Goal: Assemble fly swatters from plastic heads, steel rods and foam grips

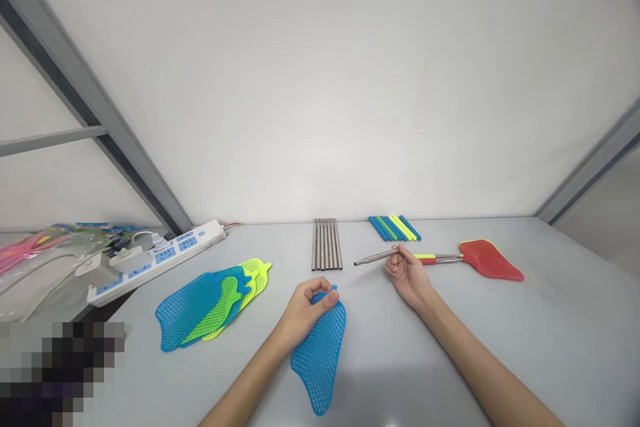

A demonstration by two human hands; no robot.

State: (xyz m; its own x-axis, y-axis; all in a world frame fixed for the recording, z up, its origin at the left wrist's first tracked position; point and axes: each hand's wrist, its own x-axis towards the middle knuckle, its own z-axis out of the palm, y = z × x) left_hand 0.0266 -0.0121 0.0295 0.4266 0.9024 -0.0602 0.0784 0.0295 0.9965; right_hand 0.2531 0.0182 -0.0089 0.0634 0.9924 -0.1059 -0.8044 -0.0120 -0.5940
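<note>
My left hand pinches a blue perforated fly swatter head near its narrow neck, the broad end hanging toward me. In my right hand is a thin metal rod, its free end pointing left toward the blue head but apart from it. Just beyond my right hand lie swatters with metal rods and a red head; a yellow edge shows beneath the red one. The near ends of their handles are partly hidden behind my hand.
Several metal rods lie in a row near the wall. Right of them are blue, green and yellow handle tubes. Loose blue, green and yellow swatter heads overlap at left, near a white power strip with plugs and plastic bags.
</note>
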